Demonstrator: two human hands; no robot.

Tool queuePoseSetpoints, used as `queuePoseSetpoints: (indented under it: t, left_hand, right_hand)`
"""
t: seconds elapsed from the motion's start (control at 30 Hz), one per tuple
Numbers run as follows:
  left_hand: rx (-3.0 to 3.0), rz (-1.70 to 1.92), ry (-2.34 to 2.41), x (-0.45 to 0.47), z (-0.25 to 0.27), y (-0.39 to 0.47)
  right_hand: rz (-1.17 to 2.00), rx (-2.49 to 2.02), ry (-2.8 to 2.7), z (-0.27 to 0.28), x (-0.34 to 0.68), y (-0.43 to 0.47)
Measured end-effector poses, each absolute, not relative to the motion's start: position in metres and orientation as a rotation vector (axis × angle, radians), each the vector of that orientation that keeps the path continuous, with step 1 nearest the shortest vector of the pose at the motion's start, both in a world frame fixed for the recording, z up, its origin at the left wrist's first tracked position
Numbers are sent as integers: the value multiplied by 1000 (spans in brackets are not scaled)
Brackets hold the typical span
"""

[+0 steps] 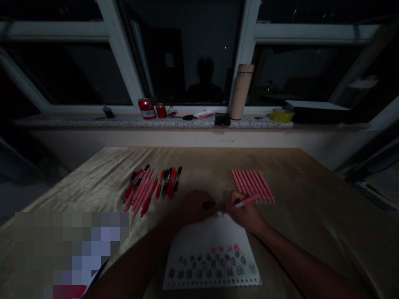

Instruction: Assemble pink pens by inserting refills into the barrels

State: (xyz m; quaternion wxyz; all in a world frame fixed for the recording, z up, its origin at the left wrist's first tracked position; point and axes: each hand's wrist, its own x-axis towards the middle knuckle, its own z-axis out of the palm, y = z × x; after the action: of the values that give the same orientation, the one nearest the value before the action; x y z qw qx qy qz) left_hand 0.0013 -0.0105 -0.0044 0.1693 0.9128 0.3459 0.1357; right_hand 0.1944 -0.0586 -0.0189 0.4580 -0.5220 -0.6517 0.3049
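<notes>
My right hand (245,214) pinches a pink pen (247,200) in a writing grip over the far edge of a sheet of lined paper (202,236). Small red marks show by the pen's tip. Rows of dark and red scribbled spots cover the sheet's near part, above its punched edge. Beside the far left of the sheet, my left hand (196,204) is curled closed. A dark patch shows between its fingers and thumb; what it holds, if anything, is not clear. Just beyond my right hand lies a neat row of pink pens (251,182).
Mixed pink, red and black pens (140,189) lie at the left, near a smaller group of red and black pens (168,182). The cloth-covered table (311,207) meets the wall below a windowsill (124,121) with cans (146,109), a cardboard tube (241,92) and yellow tape (281,116).
</notes>
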Motion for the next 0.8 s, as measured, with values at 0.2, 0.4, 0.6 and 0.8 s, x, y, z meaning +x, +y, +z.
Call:
queuePoseSetpoints:
  t: [0.2,0.4,0.6,0.8]
  left_hand:
    - [2578,412,989,1,-5,-11]
    - [2566,401,991,1,-4,-12]
    - [2571,422,971,2,-3,-11]
    - [2570,408,976,1,-2,-12]
  right_hand:
    - [771,-1291,-1596,-19,196,-58]
    - [776,-1286,-1574,-21,198,-57]
    - [768,-1309,-1576,-18,199,-57]
    - [815,-1285,-1610,-20,198,-58]
